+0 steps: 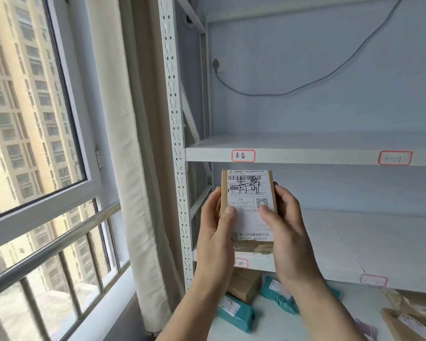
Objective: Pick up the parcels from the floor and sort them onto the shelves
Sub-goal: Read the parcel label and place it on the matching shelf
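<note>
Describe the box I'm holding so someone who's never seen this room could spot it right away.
Find the white shelving right of the window. In front of its left end, both hands hold a small brown box upright. Unlike the teal bags and brown parcels lying below, its white label carries big black handwriting.

Cardboard parcel (247,207) with paper label (250,205) — matt metal shelves (305,153).

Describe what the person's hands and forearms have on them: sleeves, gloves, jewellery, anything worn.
Nothing is worn. The left hand and right hand are bare, with no gloves, rings or watch in view. Both forearms are uncovered down to the frame's bottom edge, with no sleeve showing. Fingernails are short and unpainted.
</note>
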